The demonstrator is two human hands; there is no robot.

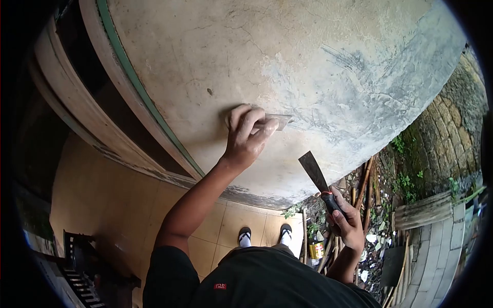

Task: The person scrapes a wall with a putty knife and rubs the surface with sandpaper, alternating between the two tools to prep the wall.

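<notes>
My left hand is closed around a thin, flat grey filling blade, held against the plastered wall. Its fingers hide much of the blade, and pale dust or filler coats them. Lower and to the right, my right hand grips the dark handle of a putty knife. The knife's metal blade points up and left, apart from my left hand. Grey smeared patches and fine cracks mark the wall to the right of the filling blade.
A green-edged frame borders the wall on the left. Below are floor tiles under my sandalled feet and a dark wooden chair. Debris, bamboo poles and a yellow can lie at the right, near a brick wall.
</notes>
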